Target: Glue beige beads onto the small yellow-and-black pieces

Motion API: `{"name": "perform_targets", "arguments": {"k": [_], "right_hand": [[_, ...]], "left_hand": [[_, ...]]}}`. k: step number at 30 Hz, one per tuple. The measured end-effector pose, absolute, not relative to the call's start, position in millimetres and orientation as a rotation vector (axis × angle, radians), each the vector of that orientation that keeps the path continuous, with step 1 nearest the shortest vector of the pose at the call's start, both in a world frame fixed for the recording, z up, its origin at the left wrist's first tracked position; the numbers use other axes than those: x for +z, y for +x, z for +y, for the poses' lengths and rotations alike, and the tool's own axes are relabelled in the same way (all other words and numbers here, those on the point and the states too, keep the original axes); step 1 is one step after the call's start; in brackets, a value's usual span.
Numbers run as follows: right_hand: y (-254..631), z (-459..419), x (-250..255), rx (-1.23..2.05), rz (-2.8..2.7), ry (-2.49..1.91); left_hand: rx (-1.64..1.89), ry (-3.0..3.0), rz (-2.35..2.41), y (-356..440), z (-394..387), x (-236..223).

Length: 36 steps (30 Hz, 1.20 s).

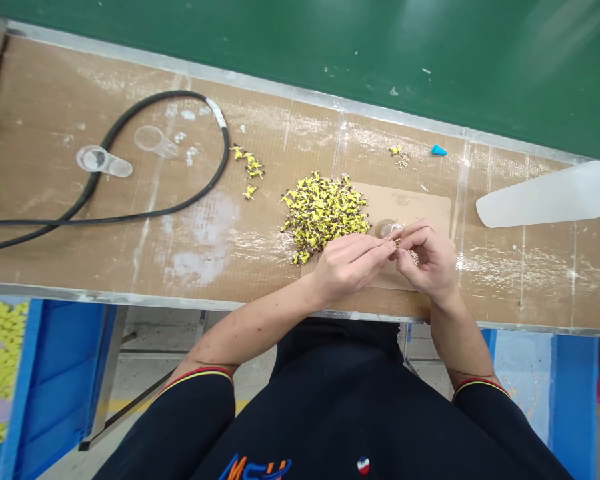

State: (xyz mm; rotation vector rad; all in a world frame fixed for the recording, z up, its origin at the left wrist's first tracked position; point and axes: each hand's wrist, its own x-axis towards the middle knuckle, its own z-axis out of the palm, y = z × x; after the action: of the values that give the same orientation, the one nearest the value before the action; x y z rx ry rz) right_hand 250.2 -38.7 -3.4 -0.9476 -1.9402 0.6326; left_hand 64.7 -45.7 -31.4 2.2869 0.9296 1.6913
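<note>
My left hand and my right hand meet over a cardboard sheet, their fingertips pinching a tiny pale part between them. A small round clear cup stands just behind my fingers, and a few pale bits lie under my right hand. To the left of my left hand is a heap of small yellow-and-dark parts, partly on the cardboard. What these parts are is too small to tell.
A black cable loops across the left of the brown-topped bench, beside two clear plastic scoops. A white plastic paddle lies at the right. Blue crates stand below the bench's front edge, the left one holding yellow items.
</note>
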Motion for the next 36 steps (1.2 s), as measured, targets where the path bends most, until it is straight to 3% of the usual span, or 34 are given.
{"name": "perform_targets", "arguments": {"k": [20, 36], "right_hand": [[248, -41, -4, 0.321, -1.9, -0.681], [260, -44, -4, 0.301, -1.842, -0.745]], "left_hand": [[1.847, 2.074, 0.79, 66, -48, -26], [1.951, 2.193, 0.895, 46, -33, -23]]}}
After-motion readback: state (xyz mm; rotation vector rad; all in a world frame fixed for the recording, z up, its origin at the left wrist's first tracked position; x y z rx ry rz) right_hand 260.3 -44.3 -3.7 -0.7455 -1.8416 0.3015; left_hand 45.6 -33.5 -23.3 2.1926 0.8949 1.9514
